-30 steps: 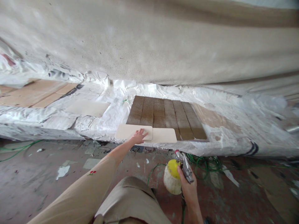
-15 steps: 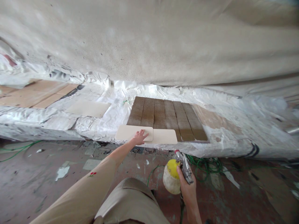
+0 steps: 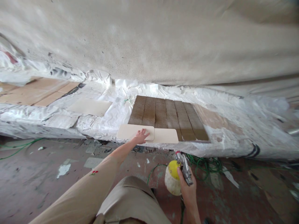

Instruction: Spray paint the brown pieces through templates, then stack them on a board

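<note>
My left hand [image 3: 141, 136] lies with its fingers spread on a cream board with rounded corners [image 3: 127, 132], which overlaps a second cream board [image 3: 165, 135] to its right. Both boards cover the near ends of several brown strips [image 3: 161, 112] lying side by side. In my right hand [image 3: 188, 186] is a metal spray gun [image 3: 185, 169], low and to the right, off the near edge of the bench. A white cup with a yellow lid [image 3: 173, 177] is attached to the gun's left side, and a hose hangs below.
White plastic sheeting [image 3: 233, 137] covers the long bench. Flat cardboard [image 3: 39, 91] and a pale board [image 3: 91, 106] lie on the left. A large pale drape [image 3: 144, 40] hangs behind. Green hose coils [image 3: 207, 166] and paper scraps [image 3: 63, 170] lie on the red floor.
The view has shifted slightly. My left hand stays spread on the cream board, and my right hand keeps hold of the spray gun in nearly the same place.
</note>
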The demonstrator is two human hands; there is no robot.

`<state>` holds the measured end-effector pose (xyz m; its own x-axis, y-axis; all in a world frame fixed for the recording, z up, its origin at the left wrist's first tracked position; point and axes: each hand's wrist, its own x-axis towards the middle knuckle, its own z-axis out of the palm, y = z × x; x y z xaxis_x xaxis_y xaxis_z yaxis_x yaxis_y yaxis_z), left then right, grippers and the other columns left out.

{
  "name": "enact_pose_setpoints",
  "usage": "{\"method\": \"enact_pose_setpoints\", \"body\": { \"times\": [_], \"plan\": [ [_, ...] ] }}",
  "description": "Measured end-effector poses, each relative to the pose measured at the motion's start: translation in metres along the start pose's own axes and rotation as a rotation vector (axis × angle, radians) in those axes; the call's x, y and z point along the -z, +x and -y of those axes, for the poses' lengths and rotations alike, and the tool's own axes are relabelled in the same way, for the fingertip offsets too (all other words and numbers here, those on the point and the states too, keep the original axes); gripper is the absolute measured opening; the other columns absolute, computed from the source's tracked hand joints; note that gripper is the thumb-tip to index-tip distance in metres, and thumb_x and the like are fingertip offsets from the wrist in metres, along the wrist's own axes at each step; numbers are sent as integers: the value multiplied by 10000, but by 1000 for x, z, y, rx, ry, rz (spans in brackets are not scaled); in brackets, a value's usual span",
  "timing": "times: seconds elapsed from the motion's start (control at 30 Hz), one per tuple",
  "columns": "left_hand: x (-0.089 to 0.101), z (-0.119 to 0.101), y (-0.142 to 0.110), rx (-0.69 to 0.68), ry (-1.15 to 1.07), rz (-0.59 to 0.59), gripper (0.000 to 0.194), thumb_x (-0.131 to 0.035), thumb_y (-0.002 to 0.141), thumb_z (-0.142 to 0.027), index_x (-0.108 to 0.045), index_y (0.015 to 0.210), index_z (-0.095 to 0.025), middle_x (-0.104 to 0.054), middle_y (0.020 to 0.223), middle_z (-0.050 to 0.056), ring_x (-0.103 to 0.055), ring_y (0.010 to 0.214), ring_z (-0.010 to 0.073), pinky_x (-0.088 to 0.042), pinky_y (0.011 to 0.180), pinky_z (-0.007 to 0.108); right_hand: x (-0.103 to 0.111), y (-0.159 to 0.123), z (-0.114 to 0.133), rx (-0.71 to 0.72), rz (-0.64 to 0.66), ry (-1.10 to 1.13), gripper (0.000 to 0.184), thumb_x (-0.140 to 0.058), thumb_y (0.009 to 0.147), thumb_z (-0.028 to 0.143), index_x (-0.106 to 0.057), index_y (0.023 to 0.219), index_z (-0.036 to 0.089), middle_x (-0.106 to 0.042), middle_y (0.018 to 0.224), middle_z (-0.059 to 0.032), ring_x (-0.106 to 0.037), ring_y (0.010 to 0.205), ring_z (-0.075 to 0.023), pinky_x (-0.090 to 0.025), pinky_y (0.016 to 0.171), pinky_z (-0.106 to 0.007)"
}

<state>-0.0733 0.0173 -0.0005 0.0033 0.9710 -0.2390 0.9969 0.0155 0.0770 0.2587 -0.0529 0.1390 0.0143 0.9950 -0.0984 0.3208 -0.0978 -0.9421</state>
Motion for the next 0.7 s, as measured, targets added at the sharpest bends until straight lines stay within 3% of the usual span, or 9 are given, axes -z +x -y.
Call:
{"method": "enact_pose_setpoints", "body": {
  "times": [0.37, 0.7],
  "plan": [
    [1, -1, 0, -1, -5, 2, 747, -663, 800, -342, -383, 1481, -220, -321, 1534, 244, -288, 1399, 433, -348, 1033, 544, -7, -21, 0, 41, 133, -5, 401, -688, 748, 552, -664, 918, 189, -700, 850, -61, -643, 782, -233, -542, 714, -333],
    [-2, -1, 3, 0, -2, -5, 749, -675, 791, -355, -387, 1474, -243, -316, 1540, 238, -287, 1407, 427, -343, 1035, 548, -24, -26, 8, 49, 165, 10, 397, -702, 734, 521, -683, 933, 178, -714, 882, -73, -669, 842, -247, -554, 785, -355]
  ]
}}
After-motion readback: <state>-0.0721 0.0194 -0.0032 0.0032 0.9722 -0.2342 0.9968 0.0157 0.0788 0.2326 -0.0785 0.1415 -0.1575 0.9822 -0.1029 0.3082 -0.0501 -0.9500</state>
